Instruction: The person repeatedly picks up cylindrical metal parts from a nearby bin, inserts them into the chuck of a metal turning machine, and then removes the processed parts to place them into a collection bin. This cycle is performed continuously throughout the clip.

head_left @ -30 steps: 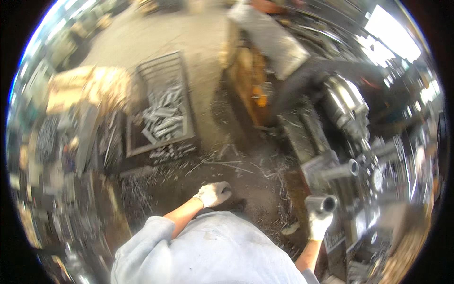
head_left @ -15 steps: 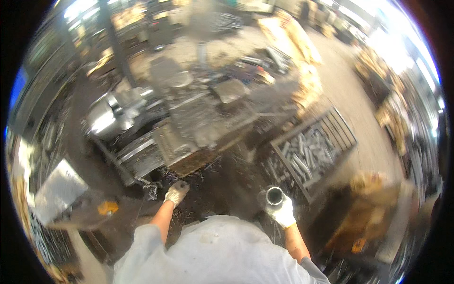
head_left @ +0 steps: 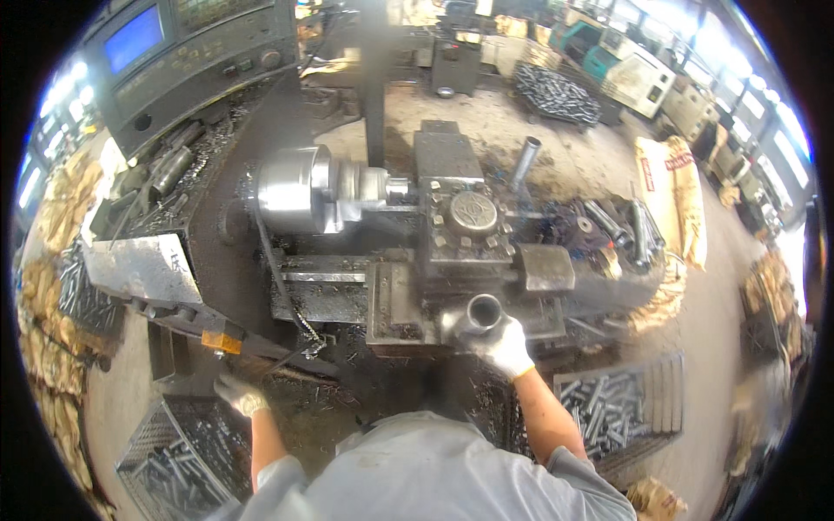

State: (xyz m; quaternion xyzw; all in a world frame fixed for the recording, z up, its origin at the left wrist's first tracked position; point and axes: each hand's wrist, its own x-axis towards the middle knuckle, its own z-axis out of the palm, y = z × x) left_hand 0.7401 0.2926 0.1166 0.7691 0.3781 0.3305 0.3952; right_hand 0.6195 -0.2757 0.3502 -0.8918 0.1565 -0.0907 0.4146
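Observation:
My right hand (head_left: 504, 345), in a white glove, grips a short metal tube (head_left: 483, 310) whose open round end faces up. It is over the front of the lathe carriage (head_left: 400, 326), below the square tool turret (head_left: 465, 221). My left hand (head_left: 241, 396), gloved and dirty at the fingers, is low on the left by the upper edge of a wire crate (head_left: 143, 438) of metal pieces. Its fingers are dark and smeared, so I cannot make out whether they hold anything. The shiny chuck (head_left: 295, 189) sits left of the turret, with a bright workpiece (head_left: 373, 185) sticking out.
A control panel (head_left: 143, 52) with a blue screen stands at upper left. Another crate (head_left: 665, 391) of metal tubes sits at lower right. A lone tube (head_left: 526, 161) stands upright behind the turret. Yellowish sacks (head_left: 673, 191) lie at right. Dark chips cover the machine bed.
My view has swung left and levelled. My right hand has carried the tube up over the carriage. My left hand has moved left toward the wire crate.

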